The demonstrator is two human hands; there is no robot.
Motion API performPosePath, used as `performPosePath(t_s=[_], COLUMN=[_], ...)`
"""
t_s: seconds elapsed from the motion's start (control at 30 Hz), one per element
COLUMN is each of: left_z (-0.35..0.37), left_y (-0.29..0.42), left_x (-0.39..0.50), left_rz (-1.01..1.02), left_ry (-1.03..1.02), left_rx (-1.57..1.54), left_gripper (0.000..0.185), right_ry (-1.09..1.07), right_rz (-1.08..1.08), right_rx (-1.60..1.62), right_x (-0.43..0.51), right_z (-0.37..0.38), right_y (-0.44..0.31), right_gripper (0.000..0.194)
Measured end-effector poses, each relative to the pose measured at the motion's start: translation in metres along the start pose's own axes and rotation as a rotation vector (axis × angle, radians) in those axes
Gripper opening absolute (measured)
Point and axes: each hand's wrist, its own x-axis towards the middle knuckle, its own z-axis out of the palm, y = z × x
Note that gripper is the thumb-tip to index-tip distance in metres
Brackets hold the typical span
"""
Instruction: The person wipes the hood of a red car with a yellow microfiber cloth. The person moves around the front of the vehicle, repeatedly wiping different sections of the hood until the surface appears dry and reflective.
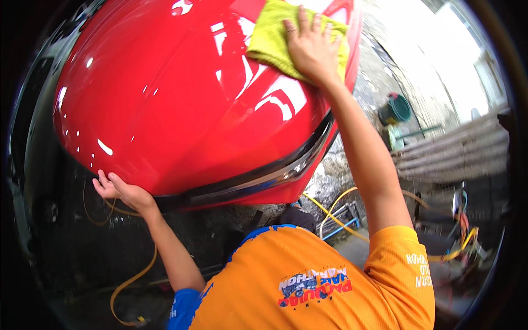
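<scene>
The glossy red hood (pixel 165 107) of a car fills the upper part of the view. My right hand (pixel 313 49) holds a folded yellow-green cloth (pixel 268 41) down against the paint, palm flat and fingers spread over it. The cloth lies toward the hood's right edge. At the lower left edge of the hood is my left hand (pixel 123 192), empty, with its fingers loosely bent and apart. Whether it touches the edge, I cannot tell. A dark headlight strip (pixel 268 173) runs along the hood's near edge.
A green bucket (pixel 396 109) stands on the wet floor at right. Below it are corrugated sheets (pixel 453 148). Yellow hose (pixel 134 282) loops across the dark floor, and a blue-and-grey metal frame (pixel 342 222) sits at right. Another vehicle (pixel 39 90) is at far left.
</scene>
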Motion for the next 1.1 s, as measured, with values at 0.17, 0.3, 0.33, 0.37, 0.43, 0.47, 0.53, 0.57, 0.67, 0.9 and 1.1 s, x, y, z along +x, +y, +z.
performPosePath(t_s=[0.17,0.3,0.33,0.37,0.43,0.47,0.53,0.57,0.67,0.9,1.1], left_z=[0.056,0.067,0.065,0.064,0.056,0.051,0.039,0.032,0.011,-0.004,0.034], left_y=[0.032,0.041,0.043,0.044,0.048,0.05,0.054,0.055,0.055,0.04,0.028], left_x=[-0.05,-0.055,-0.054,-0.05,-0.048,-0.049,-0.053,-0.055,-0.053,-0.041,-0.063], left_rz=[0.166,0.274,0.288,0.306,0.329,0.358,0.423,0.448,0.473,0.432,0.408], left_ry=[-0.233,-0.319,-0.317,-0.305,-0.275,-0.279,-0.265,-0.253,-0.184,-0.097,-0.198], left_rx=[-0.203,-0.236,-0.237,-0.177,-0.168,-0.148,-0.095,-0.069,0.003,-0.01,-0.009], left_gripper=[0.064,0.065,0.066,0.065,0.065,0.065,0.065,0.065,0.066,0.067,0.069], right_ry=[-0.195,-0.282,-0.314,-0.183,-0.102,-0.09,-0.075,-0.018,-0.012,-0.031,0.198], right_rz=[0.074,0.042,0.016,-0.009,-0.042,0.051,0.078,-0.015,-0.021,0.025,-0.064], right_rx=[0.039,0.275,0.286,0.287,0.194,0.304,0.183,-0.003,-0.045,0.353,0.189], right_x=[-0.091,-0.171,-0.178,-0.178,-0.156,-0.134,-0.074,-0.041,0.058,0.117,-0.047], right_z=[-0.026,-0.063,-0.062,-0.053,-0.029,-0.014,0.012,0.017,0.004,0.019,0.036], right_y=[-0.031,-0.072,-0.067,-0.056,-0.017,0.009,0.063,0.085,0.119,0.125,0.134], right_gripper=[0.08,0.085,0.081,0.081,0.077,0.072,0.062,0.057,0.056,0.059,0.041])
